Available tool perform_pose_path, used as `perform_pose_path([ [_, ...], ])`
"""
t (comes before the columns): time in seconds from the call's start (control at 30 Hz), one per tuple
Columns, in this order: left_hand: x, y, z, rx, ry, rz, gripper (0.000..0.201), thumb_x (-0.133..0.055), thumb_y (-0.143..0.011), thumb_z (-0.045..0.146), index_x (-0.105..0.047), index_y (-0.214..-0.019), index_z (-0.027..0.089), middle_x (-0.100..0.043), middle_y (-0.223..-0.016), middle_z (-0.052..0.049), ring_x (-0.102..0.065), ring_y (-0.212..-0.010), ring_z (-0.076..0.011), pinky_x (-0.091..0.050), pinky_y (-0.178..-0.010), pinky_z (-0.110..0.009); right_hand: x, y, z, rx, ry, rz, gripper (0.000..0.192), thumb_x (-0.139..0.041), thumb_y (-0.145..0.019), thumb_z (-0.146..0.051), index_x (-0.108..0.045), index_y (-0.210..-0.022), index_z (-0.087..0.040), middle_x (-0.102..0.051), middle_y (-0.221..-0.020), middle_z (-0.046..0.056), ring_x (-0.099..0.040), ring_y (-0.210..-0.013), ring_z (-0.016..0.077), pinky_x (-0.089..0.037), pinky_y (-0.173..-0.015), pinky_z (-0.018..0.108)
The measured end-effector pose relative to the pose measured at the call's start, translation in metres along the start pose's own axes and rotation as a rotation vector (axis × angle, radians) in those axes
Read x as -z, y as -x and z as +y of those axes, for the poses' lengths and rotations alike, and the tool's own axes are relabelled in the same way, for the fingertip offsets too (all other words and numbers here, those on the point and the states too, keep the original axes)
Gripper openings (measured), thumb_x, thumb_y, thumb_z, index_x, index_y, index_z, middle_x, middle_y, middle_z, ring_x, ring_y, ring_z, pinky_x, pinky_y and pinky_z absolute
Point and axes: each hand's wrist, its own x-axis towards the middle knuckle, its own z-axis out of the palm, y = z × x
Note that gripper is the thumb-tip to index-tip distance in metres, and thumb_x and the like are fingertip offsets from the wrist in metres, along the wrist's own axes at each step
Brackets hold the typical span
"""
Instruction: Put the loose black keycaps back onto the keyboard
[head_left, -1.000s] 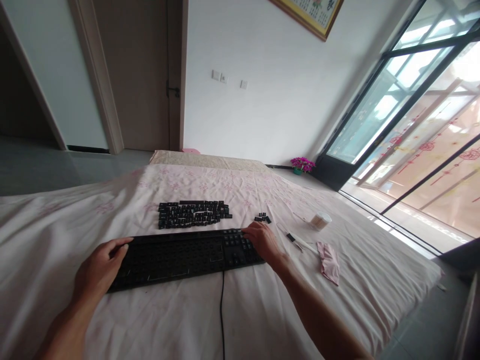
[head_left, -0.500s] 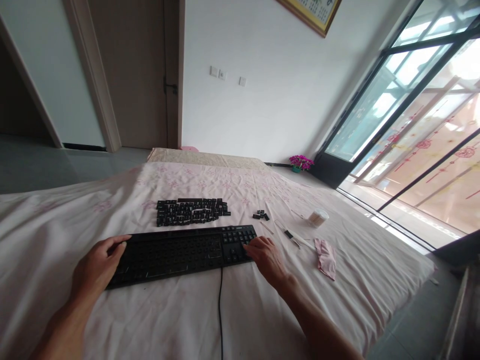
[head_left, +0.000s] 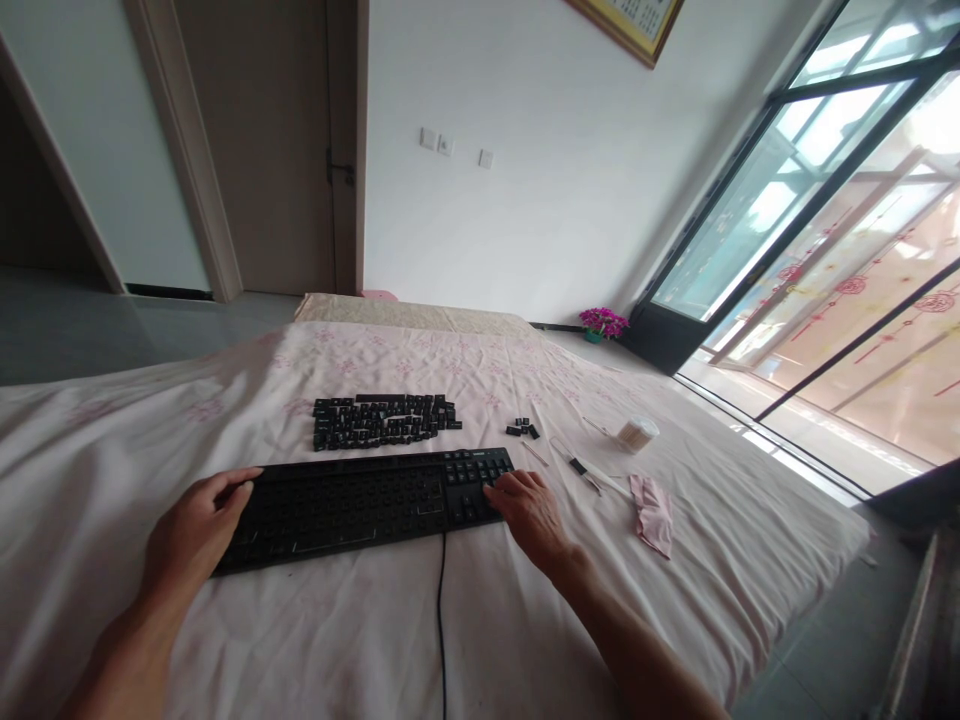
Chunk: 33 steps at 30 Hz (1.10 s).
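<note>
"Which way does the keyboard (head_left: pixel 352 508) lie from the hands?"

"Straight between them, flat on the bedsheet (head_left: pixel 330 640). Its long side runs from one hand to the other, the right end a touch farther from the person."

"Which hand is nearer?"

"Neither, I'd say; both touch it. The left hand (head_left: pixel 199 515) curls around the keyboard's left end and holds it, some fingers out of sight. The right hand (head_left: pixel 531 510) is at the other end, by the number keys, fingers bent. Whether it grips that edge or only rests there, I honestly can't tell from here."

"And room to move?"

"Tight on the far side. A block of loose keys (head_left: pixel 375 420) sits just beyond the keyboard's far edge, and a smaller batch of keys (head_left: pixel 523 428) beyond its right end. Farther right of it are a pink cloth (head_left: pixel 652 515) and a white tub (head_left: pixel 637 435)."

"Toward the person?"

"That looks the roomier way. The bedsheet spreads out from the keyboard's near edge, with the cable (head_left: pixel 441 610) running down across it."
</note>
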Motion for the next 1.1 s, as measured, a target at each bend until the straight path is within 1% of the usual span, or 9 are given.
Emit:
perform_pose_path([
  [0.1,0.0,0.0,0.0,-0.006,-0.004,0.0,0.04,-0.04,-0.089,0.045,-0.064,-0.117,0.029,-0.068,-0.111,-0.003,-0.062,-0.095,-0.021,-0.042,-0.077,-0.028,0.0,0.003,-0.002,0.013,0.02,-0.008,0.019,-0.05,-0.096,-0.025,-0.065,-0.107,-0.027,-0.061,-0.089,0.003,-0.052,-0.088,0.0179,-0.033,-0.075,0.031],
  [0.23,0.001,0.001,0.001,0.018,-0.02,-0.006,0.04,-0.04,-0.088,0.045,-0.063,-0.117,0.03,-0.068,-0.11,-0.002,-0.062,-0.091,-0.021,-0.043,-0.075,-0.028,-0.002,0.011,-0.003,0.013,0.034,0.004,0.033,-0.05,-0.091,-0.012,-0.059,-0.121,-0.024,-0.062,-0.099,0.006,-0.051,-0.095,0.0199,-0.036,-0.081,0.033],
  [0.33,0.001,0.001,0.001,0.018,-0.024,-0.01,0.04,-0.04,-0.088,0.045,-0.064,-0.116,0.031,-0.068,-0.112,-0.002,-0.062,-0.092,-0.0216,-0.043,-0.076,-0.029,-0.004,0.016,-0.005,0.017,0.055,0.006,0.04,-0.049,-0.089,-0.008,-0.056,-0.126,-0.022,-0.062,-0.104,0.007,-0.05,-0.1,0.0216,-0.036,-0.084,0.035],
  [0.43,0.0,0.002,0.001,0.002,-0.015,0.004,0.039,-0.04,-0.088,0.044,-0.064,-0.116,0.029,-0.068,-0.112,-0.003,-0.062,-0.092,-0.0214,-0.043,-0.077,-0.029,-0.007,0.018,-0.006,-0.004,0.064,0.003,0.04,-0.049,-0.089,-0.009,-0.055,-0.127,-0.022,-0.062,-0.105,0.008,-0.051,-0.099,0.0218,-0.037,-0.084,0.035],
  [0.57,0.001,0.002,0.003,0.023,-0.015,-0.001,0.04,-0.041,-0.088,0.045,-0.064,-0.116,0.029,-0.069,-0.107,-0.003,-0.063,-0.087,-0.02,-0.043,-0.073,-0.028,-0.01,0.015,-0.007,-0.068,0.036,0.016,0.031,-0.047,-0.094,-0.018,-0.058,-0.123,-0.024,-0.062,-0.101,0.007,-0.052,-0.095,0.0202,-0.036,-0.08,0.032],
  [0.73,0.0,0.001,0.001,0.034,-0.019,-0.001,0.04,-0.041,-0.088,0.046,-0.064,-0.116,0.031,-0.067,-0.114,-0.002,-0.062,-0.091,-0.0204,-0.043,-0.075,-0.028,-0.012,0.008,-0.004,-0.09,-0.023,0.025,0.02,-0.048,-0.097,-0.028,-0.065,-0.109,-0.027,-0.061,-0.091,0.003,-0.052,-0.086,0.0172,-0.034,-0.074,0.029],
  [0.87,-0.001,0.0,-0.001,0.002,-0.016,-0.001,0.04,-0.039,-0.089,0.046,-0.064,-0.117,0.03,-0.066,-0.118,-0.002,-0.062,-0.097,-0.0212,-0.043,-0.079,-0.029,-0.01,0.006,-0.004,-0.046,0.039,0.008,0.019,-0.05,-0.096,-0.024,-0.065,-0.106,-0.025,-0.061,-0.089,0.004,-0.052,-0.083,0.0175,-0.033,-0.073,0.031],
  [1.0,-0.001,-0.001,-0.002,0.013,-0.027,0.007,0.041,-0.04,-0.089,0.046,-0.064,-0.117,0.03,-0.067,-0.116,-0.002,-0.062,-0.093,-0.0208,-0.043,-0.077,-0.029,-0.002,0.002,-0.008,0.005,0.092,-0.02,0.017,-0.051,-0.093,-0.018,-0.065,-0.101,-0.023,-0.062,-0.09,0.005,-0.052,-0.083,0.0192,-0.033,-0.072,0.032],
  [1.1,-0.001,-0.001,-0.001,0.01,-0.034,0.005,0.041,-0.04,-0.089,0.046,-0.064,-0.118,0.03,-0.068,-0.114,-0.003,-0.063,-0.091,-0.0205,-0.043,-0.074,-0.028,0.003,-0.001,-0.011,0.016,0.097,-0.038,0.017,-0.049,-0.092,-0.014,-0.065,-0.092,-0.022,-0.062,-0.09,0.006,-0.052,-0.081,0.0188,-0.033,-0.071,0.032],
])
